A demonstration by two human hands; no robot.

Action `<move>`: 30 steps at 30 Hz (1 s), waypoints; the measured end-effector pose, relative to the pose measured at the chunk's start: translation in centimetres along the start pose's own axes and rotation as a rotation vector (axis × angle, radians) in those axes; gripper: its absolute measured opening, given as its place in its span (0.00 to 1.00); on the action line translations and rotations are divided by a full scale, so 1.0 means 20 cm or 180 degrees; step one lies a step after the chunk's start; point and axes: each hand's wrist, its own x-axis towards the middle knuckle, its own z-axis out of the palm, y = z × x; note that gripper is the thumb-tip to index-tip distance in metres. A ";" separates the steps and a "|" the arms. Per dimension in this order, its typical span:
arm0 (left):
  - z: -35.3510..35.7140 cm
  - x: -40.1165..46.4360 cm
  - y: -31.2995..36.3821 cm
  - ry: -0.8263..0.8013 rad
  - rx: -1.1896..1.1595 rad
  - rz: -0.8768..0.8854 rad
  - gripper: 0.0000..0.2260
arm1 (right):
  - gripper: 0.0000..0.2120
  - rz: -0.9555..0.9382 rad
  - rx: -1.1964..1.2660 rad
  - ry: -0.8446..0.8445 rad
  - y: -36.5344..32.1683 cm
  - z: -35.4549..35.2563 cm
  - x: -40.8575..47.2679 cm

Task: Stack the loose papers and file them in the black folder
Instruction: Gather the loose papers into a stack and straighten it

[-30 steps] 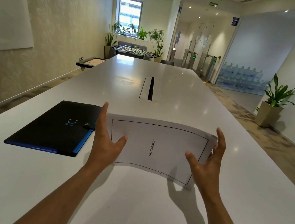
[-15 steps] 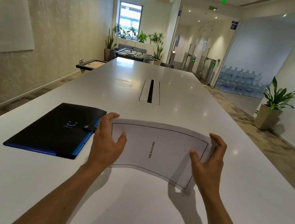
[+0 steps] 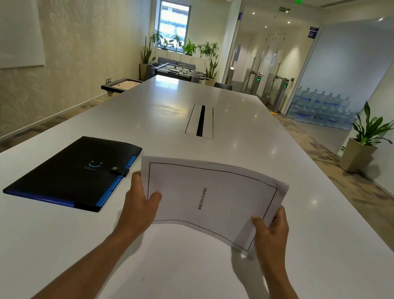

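White table [image 3: 194, 280] carries the closed black folder [image 3: 76, 172] at near left. Left hand [image 3: 141, 198] and right hand [image 3: 271, 231] grip the gathered papers [image 3: 210, 199] just right of it, lifted; filing remains.

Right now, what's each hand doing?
Left hand: grips the paper stack at its left edge.
Right hand: grips its right edge.

The folder [image 3: 76, 172] lies on the table [image 3: 194, 280], left of the papers [image 3: 208, 198].
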 end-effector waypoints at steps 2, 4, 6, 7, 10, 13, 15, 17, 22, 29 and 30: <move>0.01 -0.02 -0.04 -0.0041 -0.0006 -0.0088 0.22 | 0.18 0.0092 0.0038 -0.0048 0.03 0.00 -0.03; 0.01 -0.03 -0.06 -0.0064 0.0006 -0.0110 0.21 | 0.17 0.0162 0.0033 -0.0067 0.06 -0.01 -0.04; 0.01 -0.03 -0.07 -0.0087 -0.0010 -0.0095 0.21 | 0.16 0.0198 0.0016 -0.0061 0.06 0.00 -0.04; 0.01 -0.02 -0.07 -0.0098 -0.0031 -0.0078 0.20 | 0.16 0.0184 0.0001 -0.0053 0.06 0.00 -0.03; 0.01 0.02 -0.04 -0.0087 -0.0124 0.0034 0.19 | 0.16 0.0081 -0.0022 0.0017 0.03 0.00 -0.01; 0.01 0.03 -0.04 -0.0077 -0.0153 0.0098 0.19 | 0.16 0.0042 -0.0003 0.0069 0.04 0.00 -0.01; 0.03 0.00 -0.08 -0.0105 -0.0155 0.0027 0.18 | 0.15 0.0118 0.0013 0.0043 0.07 0.01 -0.04; 0.04 -0.05 -0.15 -0.0123 -0.0219 -0.0136 0.16 | 0.14 0.0268 0.0037 0.0001 0.11 0.01 -0.07; 0.04 -0.05 -0.18 -0.0211 -0.0221 -0.0283 0.15 | 0.13 0.0466 0.0024 -0.0077 0.13 0.01 -0.07; -0.05 0.08 -0.08 -0.0311 0.0174 0.0019 0.18 | 0.13 0.0530 0.0010 -0.0035 0.06 -0.02 -0.03; -0.07 0.10 -0.06 -0.0438 0.0131 -0.0019 0.17 | 0.13 0.0621 0.0113 0.0012 0.05 -0.02 -0.02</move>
